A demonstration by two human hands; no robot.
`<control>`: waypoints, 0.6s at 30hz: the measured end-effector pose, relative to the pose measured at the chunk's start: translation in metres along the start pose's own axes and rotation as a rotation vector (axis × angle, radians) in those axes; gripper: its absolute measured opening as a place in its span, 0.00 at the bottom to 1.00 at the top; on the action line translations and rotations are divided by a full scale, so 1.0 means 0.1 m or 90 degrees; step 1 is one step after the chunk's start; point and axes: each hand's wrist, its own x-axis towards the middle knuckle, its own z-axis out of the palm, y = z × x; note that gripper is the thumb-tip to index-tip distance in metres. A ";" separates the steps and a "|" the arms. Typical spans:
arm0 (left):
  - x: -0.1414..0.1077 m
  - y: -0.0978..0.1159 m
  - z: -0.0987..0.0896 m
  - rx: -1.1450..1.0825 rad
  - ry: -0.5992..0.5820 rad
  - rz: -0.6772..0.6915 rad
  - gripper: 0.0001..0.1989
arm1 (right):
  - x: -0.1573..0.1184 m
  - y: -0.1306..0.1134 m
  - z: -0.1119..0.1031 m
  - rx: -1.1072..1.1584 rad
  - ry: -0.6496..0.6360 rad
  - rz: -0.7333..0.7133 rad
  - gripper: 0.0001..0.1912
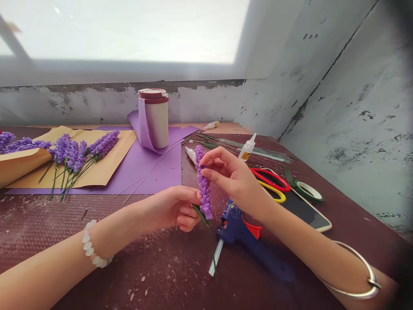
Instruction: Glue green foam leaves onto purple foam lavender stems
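Observation:
A purple artificial flower spike stands nearly upright at the centre, with a green leaf and a thin green stem below it. My left hand pinches the lower part of the flower near the leaf, fingers curled. Thumb and index finger of my right hand touch the upper right side of the spike, pinched on its petals. Just behind and below the hands lies a blue glue gun with a clear glue stick sticking out.
Purple flowers lie on brown paper over a purple sheet at left. A lidded cup stands behind. At right are a glue bottle, wires, scissors, green tape and a dark tablet.

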 end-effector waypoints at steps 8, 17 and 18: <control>0.05 -0.04 -0.02 -0.061 -0.023 -0.005 0.14 | -0.01 0.01 0.02 -0.018 0.033 -0.001 0.04; 0.09 -0.05 -0.01 -0.086 -0.005 0.043 0.18 | -0.03 0.02 0.03 -0.070 0.110 -0.022 0.04; 0.10 -0.05 -0.01 -0.091 0.003 0.051 0.17 | -0.03 0.01 0.02 -0.083 0.120 -0.021 0.04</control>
